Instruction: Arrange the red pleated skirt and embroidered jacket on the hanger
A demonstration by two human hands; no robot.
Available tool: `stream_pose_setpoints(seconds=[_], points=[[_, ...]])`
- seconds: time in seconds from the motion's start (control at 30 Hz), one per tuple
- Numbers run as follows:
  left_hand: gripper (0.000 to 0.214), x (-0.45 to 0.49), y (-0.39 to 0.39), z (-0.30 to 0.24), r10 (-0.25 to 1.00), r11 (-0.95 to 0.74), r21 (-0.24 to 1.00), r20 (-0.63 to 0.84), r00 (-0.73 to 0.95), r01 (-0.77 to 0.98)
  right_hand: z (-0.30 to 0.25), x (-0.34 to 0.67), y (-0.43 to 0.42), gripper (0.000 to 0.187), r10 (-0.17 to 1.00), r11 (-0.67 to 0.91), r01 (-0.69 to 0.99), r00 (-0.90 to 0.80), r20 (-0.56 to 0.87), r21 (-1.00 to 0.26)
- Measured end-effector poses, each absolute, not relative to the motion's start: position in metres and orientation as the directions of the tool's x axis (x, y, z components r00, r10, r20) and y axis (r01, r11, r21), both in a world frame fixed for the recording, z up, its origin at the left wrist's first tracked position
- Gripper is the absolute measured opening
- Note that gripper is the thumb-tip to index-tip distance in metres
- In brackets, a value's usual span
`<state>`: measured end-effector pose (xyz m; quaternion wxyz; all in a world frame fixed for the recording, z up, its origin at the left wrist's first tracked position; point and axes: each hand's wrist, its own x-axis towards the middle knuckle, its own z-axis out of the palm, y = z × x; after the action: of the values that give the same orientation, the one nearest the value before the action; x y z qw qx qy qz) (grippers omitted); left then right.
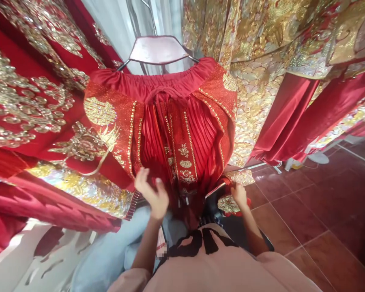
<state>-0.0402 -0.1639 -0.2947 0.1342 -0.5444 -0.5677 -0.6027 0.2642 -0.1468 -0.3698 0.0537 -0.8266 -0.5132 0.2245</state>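
A red pleated skirt [167, 121] with gold embroidery hangs by its gathered waistband from a hanger [158, 50] straight in front of me. My left hand [152, 192] is raised with fingers spread, palm toward the skirt's lower pleats, holding nothing. My right hand [239, 194] is lower on the right. It grips the embroidered gold hem piece [239, 178] of the skirt's right side.
Red and gold embroidered garments [33, 105] hang close on the left, and more garments [276, 48] at the upper right. A red tiled floor [316, 219] lies to the right, with a white fan base [318, 157]. Pale blue cloth [109, 251] lies at my lower left.
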Motion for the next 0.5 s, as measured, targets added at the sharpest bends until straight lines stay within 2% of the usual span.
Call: stream_pose_setpoints(seconds=[0.03,0.1,0.17,0.27,0.3,0.4,0.5], points=[[0.032,-0.026,-0.17,-0.302,0.541,-0.371,0.557,0.78,-0.315,0.743,-0.36,0.271,-0.146,0.035,0.883,-0.45,0.827,0.355,-0.307,-0.337],[0.024,0.0,-0.176,-0.312,0.729,-0.47,0.597,0.678,-0.096,0.65,-0.33,0.288,-0.149,0.031,0.908,-0.404,0.834,0.314,-0.278,-0.376],[0.027,0.02,-0.174,-0.314,0.823,-0.53,0.639,0.547,0.155,0.558,-0.289,0.299,-0.159,0.028,0.942,-0.334,0.798,0.261,-0.211,-0.502],[0.047,0.046,-0.163,-0.304,0.821,-0.571,0.663,0.456,0.342,0.485,-0.21,0.302,-0.191,0.023,0.979,-0.171,0.573,0.189,-0.074,-0.802],[0.054,0.054,-0.161,-0.298,0.801,-0.598,0.65,0.458,0.386,0.47,-0.182,0.3,-0.204,0.02,0.982,-0.132,0.51,0.183,-0.043,-0.85],[0.068,0.074,-0.169,-0.282,0.708,-0.704,0.554,0.503,0.495,0.444,-0.116,0.292,-0.237,0.014,0.974,-0.054,0.468,0.219,0.056,-0.882],[0.072,0.083,-0.19,-0.283,0.642,-0.759,0.404,0.593,0.486,0.51,-0.087,0.287,-0.247,0.008,0.977,0.013,0.533,0.173,0.124,-0.846]])
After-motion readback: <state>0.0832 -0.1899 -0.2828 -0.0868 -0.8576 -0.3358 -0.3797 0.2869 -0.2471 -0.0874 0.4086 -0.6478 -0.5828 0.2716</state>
